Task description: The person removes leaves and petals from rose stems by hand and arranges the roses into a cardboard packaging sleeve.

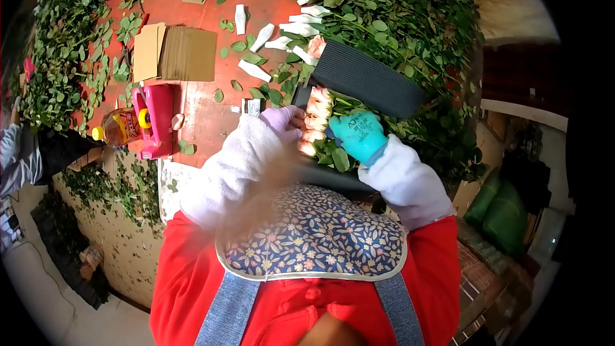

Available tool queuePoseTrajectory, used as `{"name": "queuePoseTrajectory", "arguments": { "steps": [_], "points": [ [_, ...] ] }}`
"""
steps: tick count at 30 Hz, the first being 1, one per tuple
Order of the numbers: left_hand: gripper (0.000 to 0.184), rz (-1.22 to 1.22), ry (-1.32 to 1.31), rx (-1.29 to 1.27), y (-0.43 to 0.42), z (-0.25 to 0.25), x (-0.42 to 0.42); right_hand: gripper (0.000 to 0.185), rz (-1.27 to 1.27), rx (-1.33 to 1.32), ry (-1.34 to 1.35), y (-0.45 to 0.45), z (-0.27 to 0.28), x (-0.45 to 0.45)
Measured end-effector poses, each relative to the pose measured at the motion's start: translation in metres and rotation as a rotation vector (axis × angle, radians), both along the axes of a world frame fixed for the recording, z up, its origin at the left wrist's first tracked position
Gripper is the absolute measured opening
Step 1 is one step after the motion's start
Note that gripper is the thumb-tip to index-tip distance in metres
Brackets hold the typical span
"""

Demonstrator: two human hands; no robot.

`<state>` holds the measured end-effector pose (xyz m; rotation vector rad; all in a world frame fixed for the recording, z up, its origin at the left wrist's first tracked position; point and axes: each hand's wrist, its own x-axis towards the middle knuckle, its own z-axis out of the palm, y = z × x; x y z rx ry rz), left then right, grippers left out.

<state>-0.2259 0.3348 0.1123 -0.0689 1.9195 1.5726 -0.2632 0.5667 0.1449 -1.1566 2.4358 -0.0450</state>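
Observation:
Peach-pink roses (318, 110) lie in a row in a black tray-like holder (339, 178), heads to the left and leafy stems to the right. My left hand (285, 120), in a pale lilac glove, touches the rose heads from the left with its fingers bent and apart. My right hand (360, 136), in a teal glove, is closed over the stems just behind the heads. What lies under its palm is hidden. A black ribbed panel (368, 78) slants across the stems above my hands. Another peach rose (316, 46) shows at its upper left corner.
Leafy rose stems (397, 19), heads in white sleeves (302, 29), are heaped at the back right. Loose sleeves (255, 70) and cardboard pieces (186, 54) lie on the red table (202, 99). A pink holder (155, 122) and yellow-capped bottle (118, 127) stand left. More foliage (64, 32) lies far left.

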Motion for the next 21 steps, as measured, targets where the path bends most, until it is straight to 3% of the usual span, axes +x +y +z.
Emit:
{"name": "queuePoseTrajectory", "arguments": {
  "steps": [3,4,5,7,11,15,17,19,21],
  "points": [
    [0.031,0.034,0.009,-0.007,0.001,-0.013,0.001,0.006,-0.048,-0.066,0.044,-0.003,-0.011,-0.003],
    [0.029,0.044,0.025,0.016,0.000,-0.016,0.000,0.012,-0.025,-0.031,0.058,-0.006,-0.005,-0.004],
    [0.029,0.063,0.030,0.027,0.001,-0.018,0.001,0.022,-0.210,-0.148,-0.167,-0.005,-0.017,-0.003],
    [0.028,0.060,0.052,0.012,0.002,-0.018,0.001,0.029,-0.104,-0.010,-0.059,-0.009,-0.008,-0.007],
    [0.028,0.014,0.110,-0.034,0.003,-0.018,-0.007,0.022,-0.184,-0.023,-0.104,-0.006,-0.006,-0.005],
    [0.038,-0.078,0.136,-0.150,-0.002,-0.023,-0.013,0.010,-0.046,-0.156,0.126,0.004,0.023,0.001],
    [0.047,-0.045,0.099,0.088,-0.004,-0.018,-0.010,0.012,-0.079,-0.108,0.109,0.000,0.027,0.006],
    [0.054,-0.063,0.056,0.096,-0.001,-0.017,-0.010,0.013,-0.067,0.077,-0.111,-0.003,0.004,0.008],
    [0.055,-0.112,0.001,0.042,0.007,-0.003,-0.015,0.016,-0.044,0.070,-0.117,-0.009,-0.009,0.013]
  ]
}}
